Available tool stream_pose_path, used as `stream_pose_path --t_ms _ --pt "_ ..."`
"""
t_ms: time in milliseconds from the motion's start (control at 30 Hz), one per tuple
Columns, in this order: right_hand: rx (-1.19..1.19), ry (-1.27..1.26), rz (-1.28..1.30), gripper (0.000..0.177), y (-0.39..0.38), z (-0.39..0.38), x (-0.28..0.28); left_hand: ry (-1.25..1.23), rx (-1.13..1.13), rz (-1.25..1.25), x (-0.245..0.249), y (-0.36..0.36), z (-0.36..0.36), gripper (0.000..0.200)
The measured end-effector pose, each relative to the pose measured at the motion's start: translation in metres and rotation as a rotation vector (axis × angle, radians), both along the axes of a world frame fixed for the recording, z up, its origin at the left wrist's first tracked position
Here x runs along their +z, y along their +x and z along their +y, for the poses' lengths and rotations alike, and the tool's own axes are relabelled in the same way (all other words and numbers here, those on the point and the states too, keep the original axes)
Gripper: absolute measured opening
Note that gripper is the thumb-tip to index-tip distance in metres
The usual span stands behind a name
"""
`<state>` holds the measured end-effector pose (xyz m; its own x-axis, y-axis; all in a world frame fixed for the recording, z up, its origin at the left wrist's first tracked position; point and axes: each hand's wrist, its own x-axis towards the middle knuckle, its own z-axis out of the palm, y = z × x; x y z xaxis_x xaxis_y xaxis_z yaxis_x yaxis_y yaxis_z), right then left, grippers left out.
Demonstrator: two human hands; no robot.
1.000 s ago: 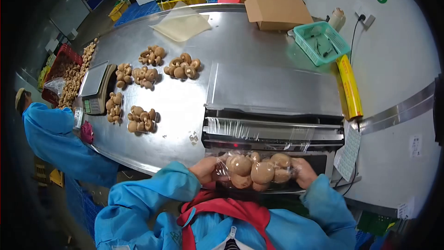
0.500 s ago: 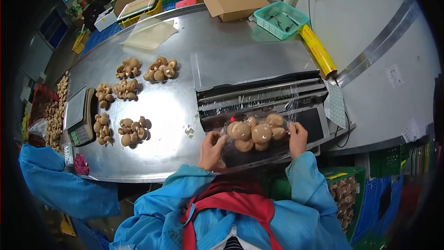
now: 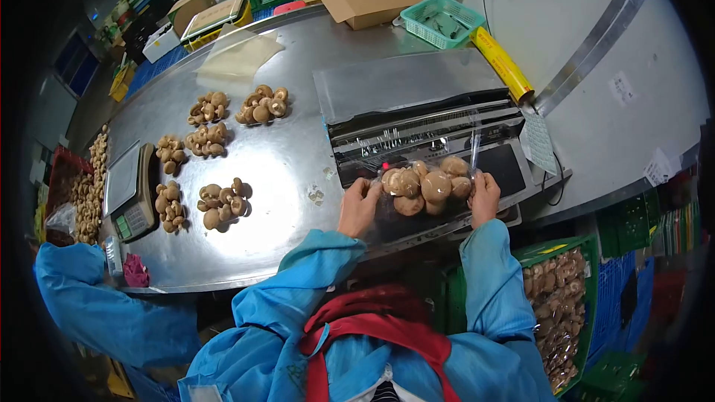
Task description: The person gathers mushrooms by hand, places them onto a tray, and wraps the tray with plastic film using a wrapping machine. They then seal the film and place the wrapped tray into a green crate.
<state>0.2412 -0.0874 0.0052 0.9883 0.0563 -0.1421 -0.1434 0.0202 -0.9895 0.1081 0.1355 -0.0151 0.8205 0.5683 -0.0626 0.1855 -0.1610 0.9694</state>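
Observation:
A cluster of brown mushrooms (image 3: 435,186) under clear plastic film lies over the dark plate of the wrapping machine (image 3: 428,130). At its left end my left hand (image 3: 360,207) is closed on the film, thumb against the fingers. My right hand (image 3: 485,195) pinches the film at the right end. Both hands touch the sides of the pack, and its underside is hidden. A red light (image 3: 386,166) glows on the machine just above the pack's left part.
Several mushroom piles (image 3: 223,205) rest on the metal table (image 3: 283,253). Left of them is a scale (image 3: 131,190), with a co-worker's blue sleeve (image 3: 112,313) below it. A green basket (image 3: 442,21), an open carton (image 3: 370,1) and a yellow roll (image 3: 503,65) stand behind. A crate of packed mushrooms (image 3: 555,305) is at the lower right.
Both hands and the wrapped mushrooms have shifted slightly right in view. The film strands stretched up to the machine's right side are fewer. The camera view has tilted a little.

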Motion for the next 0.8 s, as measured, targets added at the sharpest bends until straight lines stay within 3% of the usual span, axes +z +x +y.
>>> stream_pose_path --t_ms 67,133,167,267,367,400,467,500,533,600,700,733,800 --pt "-0.014 -0.002 0.006 0.028 0.002 -0.002 -0.005 -0.028 0.027 -0.081 -0.005 0.005 -0.003 0.029" --pt "-0.018 0.014 -0.051 0.03 0.001 -0.005 -0.002 -0.196 0.21 -0.153 0.002 0.006 -0.006 0.023" --pt "-0.027 -0.047 -0.052 0.031 -0.005 -0.01 0.0 -0.47 0.243 -0.125 0.005 0.002 -0.008 0.02" --pt "-0.057 -0.049 0.022 0.031 -0.043 -0.031 0.011 -0.584 0.232 -0.158 0.0 -0.009 -0.004 0.019" --pt "-0.097 -0.003 0.107 0.032 -0.088 -0.06 0.0 -0.347 0.109 -0.171 0.011 -0.025 0.008 0.021" --pt "-0.128 -0.013 0.117 0.031 -0.096 -0.066 -0.016 -0.068 0.047 -0.23 -0.002 -0.024 0.014 0.02" --pt "-0.206 -0.009 0.14 0.031 -0.096 -0.069 -0.042 0.397 -0.059 -0.065 0.023 -0.018 0.01 0.016" --pt "-0.264 -0.094 0.09 0.031 -0.088 -0.07 -0.067 0.532 -0.128 -0.055 0.019 -0.01 0.012 0.015" --pt "-0.275 -0.207 -0.141 0.026 -0.079 -0.067 -0.091 0.669 -0.195 -0.049 0.016 -0.002 0.014 0.013" --pt "-0.286 -0.106 -0.056 0.022 -0.072 -0.054 -0.129 0.747 -0.253 -0.029 0.02 0.012 0.008 0.011" --pt "-0.344 0.225 -0.02 0.019 -0.079 -0.022 -0.136 0.904 -0.422 0.129 0.008 0.019 0.006 0.009" --pt "-0.344 0.231 -0.019 0.019 -0.082 -0.02 -0.122 0.91 -0.422 0.13 0.016 0.019 0.0 0.009" --pt "-0.09 0.676 0.204 0.015 -0.099 -0.024 -0.083 0.832 -0.595 0.184 0.03 0.015 -0.016 0.007"
